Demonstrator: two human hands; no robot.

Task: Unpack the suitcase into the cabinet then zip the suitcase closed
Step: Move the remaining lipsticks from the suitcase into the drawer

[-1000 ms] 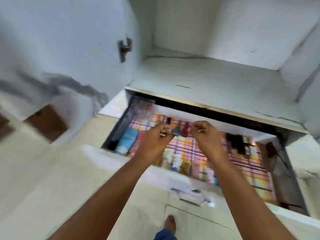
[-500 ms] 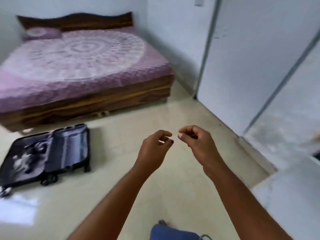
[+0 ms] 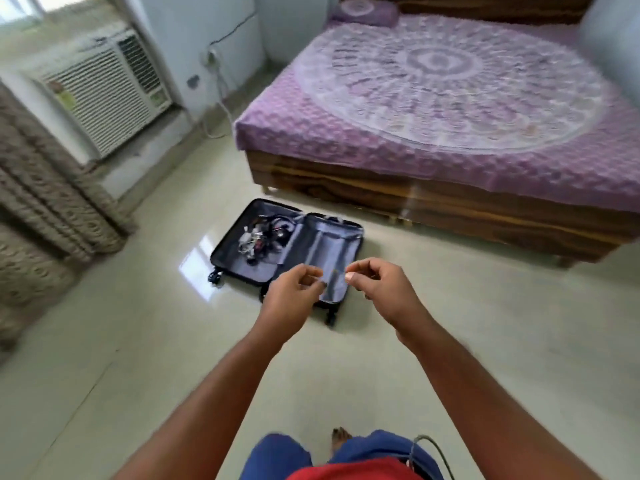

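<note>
The dark hard-shell wheeled suitcase (image 3: 287, 251) lies flat and wide open on the glossy pale tiled floor (image 3: 138, 341), just in front of the low wooden bed frame (image 3: 433, 199), not touching it as far as I can tell. Its left half holds a small tangled pile of dark cables and little white bits (image 3: 258, 237), too blurry to name properly. The right half only shows grey-blue lining with a zipped divider panel. A couple of little black wheels poke out at the near corners.

Both arms are stretched out in front, up in the air over the floor, near the suitcase's right half from this angle. The left hand (image 3: 292, 296) has its fingers loosely curled with the thumb near the fingertips, and nothing in it that I can see. The right hand (image 3: 381, 289) is the same deal: fingers curled in, thumb tip showing, holding nothing. The two hands are close together but apart.

Around the room: a purple bedspread with a big round white mandala print (image 3: 450, 84) covers the bed, a white window air conditioner (image 3: 104, 88) sits in the wall at left, with a beige patterned curtain (image 3: 41, 188) beside it. Down at the bottom edge there's a bare foot (image 3: 341, 441), blue shorts and a bit of red shirt.
</note>
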